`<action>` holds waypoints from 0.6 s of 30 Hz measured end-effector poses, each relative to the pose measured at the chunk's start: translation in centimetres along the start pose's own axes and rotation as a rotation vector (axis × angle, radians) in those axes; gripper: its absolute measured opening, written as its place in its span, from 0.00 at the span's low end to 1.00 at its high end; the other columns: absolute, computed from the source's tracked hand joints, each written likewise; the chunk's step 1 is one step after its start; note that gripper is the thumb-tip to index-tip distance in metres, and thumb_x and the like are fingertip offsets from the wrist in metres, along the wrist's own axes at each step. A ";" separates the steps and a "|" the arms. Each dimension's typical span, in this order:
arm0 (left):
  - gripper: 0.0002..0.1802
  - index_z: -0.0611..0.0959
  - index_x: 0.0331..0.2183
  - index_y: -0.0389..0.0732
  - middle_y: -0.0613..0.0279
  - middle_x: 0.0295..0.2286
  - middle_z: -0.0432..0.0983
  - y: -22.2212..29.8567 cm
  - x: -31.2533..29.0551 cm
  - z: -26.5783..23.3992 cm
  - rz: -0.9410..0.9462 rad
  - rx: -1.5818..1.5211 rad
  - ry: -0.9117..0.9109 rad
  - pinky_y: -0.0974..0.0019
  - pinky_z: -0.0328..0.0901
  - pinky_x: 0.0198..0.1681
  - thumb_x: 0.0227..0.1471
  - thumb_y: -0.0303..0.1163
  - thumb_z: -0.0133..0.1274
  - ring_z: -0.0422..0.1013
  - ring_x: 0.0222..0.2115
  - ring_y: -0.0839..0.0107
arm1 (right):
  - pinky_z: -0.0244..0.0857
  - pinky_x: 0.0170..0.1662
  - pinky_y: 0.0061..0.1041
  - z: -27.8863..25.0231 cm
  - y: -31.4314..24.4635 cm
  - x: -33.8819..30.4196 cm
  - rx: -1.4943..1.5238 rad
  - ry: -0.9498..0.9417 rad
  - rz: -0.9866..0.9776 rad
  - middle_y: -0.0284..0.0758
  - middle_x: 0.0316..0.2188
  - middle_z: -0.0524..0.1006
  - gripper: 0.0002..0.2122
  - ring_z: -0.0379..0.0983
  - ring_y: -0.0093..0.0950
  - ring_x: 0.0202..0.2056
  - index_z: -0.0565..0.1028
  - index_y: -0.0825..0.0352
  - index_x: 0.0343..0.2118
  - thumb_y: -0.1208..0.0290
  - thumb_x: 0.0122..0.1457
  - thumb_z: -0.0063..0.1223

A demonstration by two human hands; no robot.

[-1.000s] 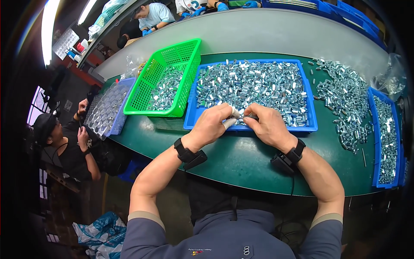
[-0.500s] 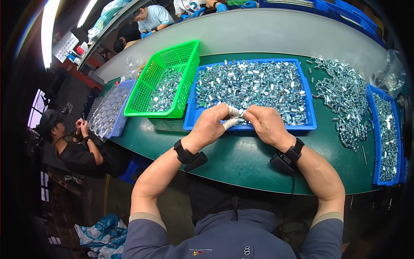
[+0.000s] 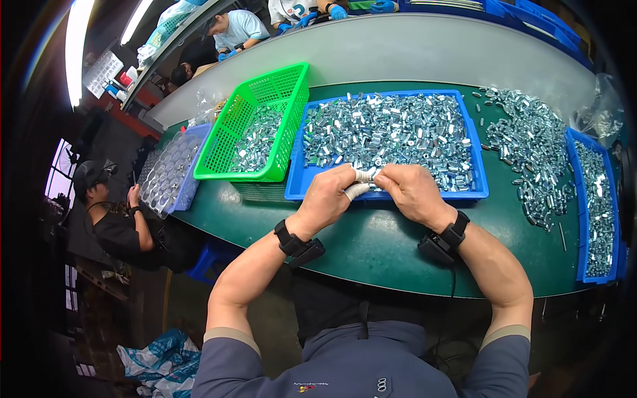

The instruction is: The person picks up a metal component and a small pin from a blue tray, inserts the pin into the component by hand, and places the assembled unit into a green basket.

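My left hand point(image 3: 330, 194) and my right hand point(image 3: 411, 191) meet over the front edge of a blue tray point(image 3: 302, 180). White tape wraps the thumb and forefinger of the left hand. Both hands are closed in a pinch, fingertips nearly touching. Whatever lies between them is too small and covered to make out. Behind the fingers the tray is heaped with short, shiny metal pieces point(image 3: 391, 126), which look like small hex nuts or sleeves.
A green mesh basket point(image 3: 252, 176) with more metal pieces stands left of the tray. Beyond it is a bin of round clear parts point(image 3: 166, 176). Rightward lie a loose pile point(image 3: 531, 146), a thin rod point(image 3: 563, 237) and another blue tray point(image 3: 581, 259). A co-worker point(image 3: 119, 229) sits at far left.
My left thumb and forefinger have closed together, and the left hand has come slightly nearer the right. The right hand hardly moves. The co-worker at left has shifted a little.
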State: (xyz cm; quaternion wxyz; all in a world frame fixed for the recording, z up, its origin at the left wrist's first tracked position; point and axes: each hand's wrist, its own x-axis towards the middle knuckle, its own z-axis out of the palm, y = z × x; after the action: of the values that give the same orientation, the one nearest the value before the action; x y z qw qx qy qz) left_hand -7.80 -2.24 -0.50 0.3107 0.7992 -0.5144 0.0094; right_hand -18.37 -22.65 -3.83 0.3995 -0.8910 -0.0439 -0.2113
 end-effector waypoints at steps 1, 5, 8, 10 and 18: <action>0.09 0.88 0.41 0.37 0.56 0.31 0.81 -0.1 -0.1 0.0 0.002 0.002 0.000 0.61 0.70 0.34 0.57 0.26 0.66 0.76 0.30 0.61 | 0.68 0.32 0.39 0.1 -0.1 0.0 0.000 0.002 -0.001 0.42 0.26 0.79 0.07 0.77 0.43 0.28 0.81 0.67 0.36 0.68 0.65 0.61; 0.09 0.88 0.39 0.39 0.55 0.29 0.79 -0.4 -0.2 -0.4 0.044 -0.071 0.048 0.56 0.69 0.33 0.55 0.27 0.68 0.77 0.30 0.55 | 0.71 0.36 0.40 0.3 -0.5 0.1 0.093 0.159 -0.188 0.39 0.28 0.80 0.06 0.78 0.44 0.32 0.81 0.66 0.35 0.68 0.62 0.63; 0.09 0.88 0.40 0.39 0.55 0.30 0.81 -1.0 -0.8 -2.3 0.071 -0.053 0.116 0.59 0.72 0.36 0.56 0.26 0.67 0.79 0.32 0.56 | 0.72 0.39 0.37 0.1 -0.7 0.1 0.130 0.251 -0.150 0.39 0.31 0.81 0.06 0.79 0.41 0.35 0.81 0.67 0.36 0.71 0.61 0.64; 0.09 0.89 0.41 0.37 0.55 0.32 0.84 -2.0 -0.7 -5.1 0.043 0.027 0.174 0.64 0.73 0.40 0.57 0.24 0.66 0.81 0.35 0.63 | 0.73 0.39 0.34 0.1 -0.4 -0.1 0.181 0.257 -0.076 0.38 0.33 0.82 0.06 0.80 0.37 0.35 0.81 0.68 0.37 0.72 0.62 0.64; 0.16 0.87 0.45 0.39 0.55 0.40 0.83 -5.3 0.7 -11.4 0.095 0.464 0.291 0.58 0.73 0.47 0.53 0.27 0.69 0.80 0.42 0.55 | 0.73 0.41 0.25 0.1 -0.4 0.0 0.303 0.236 0.108 0.36 0.35 0.84 0.07 0.80 0.25 0.36 0.81 0.70 0.41 0.74 0.64 0.64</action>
State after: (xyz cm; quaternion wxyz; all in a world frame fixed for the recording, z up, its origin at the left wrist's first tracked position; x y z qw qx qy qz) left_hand 0.41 4.37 6.33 0.1892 0.8141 -0.4855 0.2563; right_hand -18.42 -22.36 -3.59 0.5423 -0.7908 0.0198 -0.2832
